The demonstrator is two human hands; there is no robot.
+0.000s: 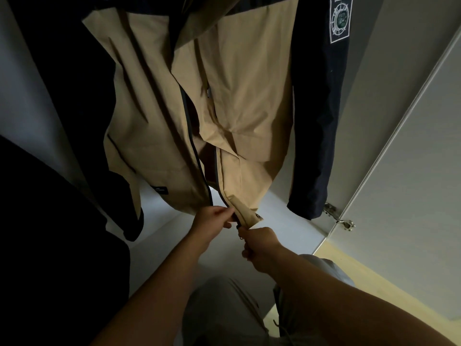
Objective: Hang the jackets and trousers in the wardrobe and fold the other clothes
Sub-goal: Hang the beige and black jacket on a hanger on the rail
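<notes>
Both hands meet at the bottom hem of the jacket, which hangs inside the wardrobe, high in the view with its hem well above the wardrobe floor. The left hand pinches the lower end of the front edge between thumb and fingertips, just where the tan flap folds back. The right hand sits just below and beside it, with its fingers curled tight around a small dark piece at the foot of the zipper; what that piece is cannot be made out. The two hands are almost touching.

The jacket's body is tan, with navy across the shoulders and navy sleeves. Its front stands open along the lower part, the dark zipper tape running down both edges. A small dark label sits near the hem of one panel, and a white-edged square patch shows on the navy sleeve nearest the door.

A dark garment hangs next to the jacket on the other side. The pale wardrobe door stands open, with metal hinges at its inner edge. Below the arms are the person's grey trouser legs and a strip of yellowish room floor.
</notes>
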